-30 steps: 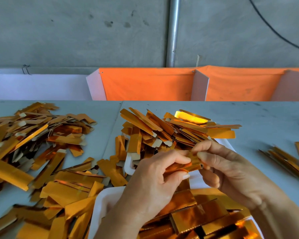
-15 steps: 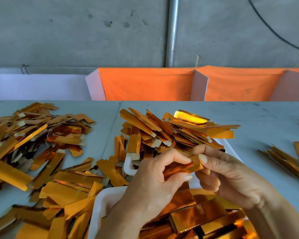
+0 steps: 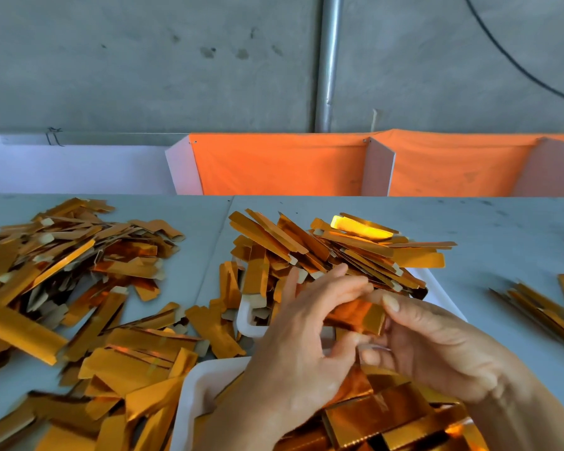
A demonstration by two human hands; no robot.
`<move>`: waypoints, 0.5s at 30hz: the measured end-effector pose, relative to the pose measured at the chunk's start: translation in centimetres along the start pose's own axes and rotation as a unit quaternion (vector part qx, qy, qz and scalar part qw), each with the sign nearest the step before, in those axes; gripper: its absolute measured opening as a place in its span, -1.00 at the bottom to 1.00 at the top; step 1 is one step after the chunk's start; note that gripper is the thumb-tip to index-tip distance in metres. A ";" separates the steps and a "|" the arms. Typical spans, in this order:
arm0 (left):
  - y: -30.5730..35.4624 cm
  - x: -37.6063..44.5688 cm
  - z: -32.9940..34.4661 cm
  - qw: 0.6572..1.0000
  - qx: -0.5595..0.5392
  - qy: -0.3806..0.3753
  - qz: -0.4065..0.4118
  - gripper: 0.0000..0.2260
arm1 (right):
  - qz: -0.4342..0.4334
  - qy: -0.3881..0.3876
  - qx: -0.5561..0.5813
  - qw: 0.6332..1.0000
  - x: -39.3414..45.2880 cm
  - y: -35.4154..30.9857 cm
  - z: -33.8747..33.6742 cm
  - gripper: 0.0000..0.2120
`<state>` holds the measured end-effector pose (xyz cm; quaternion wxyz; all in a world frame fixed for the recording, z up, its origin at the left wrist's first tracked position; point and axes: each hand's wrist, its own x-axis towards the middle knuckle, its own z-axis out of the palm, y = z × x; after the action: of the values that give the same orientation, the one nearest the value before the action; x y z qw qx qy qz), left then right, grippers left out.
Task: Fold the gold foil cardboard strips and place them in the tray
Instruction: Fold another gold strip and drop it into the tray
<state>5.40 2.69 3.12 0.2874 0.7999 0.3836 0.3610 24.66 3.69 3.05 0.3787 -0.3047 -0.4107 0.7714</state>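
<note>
Head view: both thumbs and forefingers pinch one gold strip, left hand and right hand meeting just above the white tray. Two trays show; three loose strip piles lie around them on one grey table. Behind: concrete wall, one metal pipe.

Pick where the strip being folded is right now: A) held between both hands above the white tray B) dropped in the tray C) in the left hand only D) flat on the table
A: the left hand and right hand both pinch the gold strip above the white tray.
</note>
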 end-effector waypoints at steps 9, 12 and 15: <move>-0.1 0.3 1.0 0.977 -0.050 0.208 -0.025 -0.38 | -0.128 0.248 -0.345 0.896 0.7 0.6 2.8 -0.82; -0.5 0.6 1.5 0.966 -0.120 0.207 -0.097 -0.21 | -0.201 0.307 -0.579 0.728 1.0 1.4 3.7 -0.74; -1.1 0.9 1.8 0.964 -0.139 0.205 -0.092 -0.22 | -0.241 0.258 -0.675 0.648 1.6 2.4 4.4 -0.69</move>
<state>6.81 3.69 1.61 0.3430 0.6223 0.4522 0.5390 19.56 2.35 2.85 0.3315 -0.5530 -0.7626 0.0527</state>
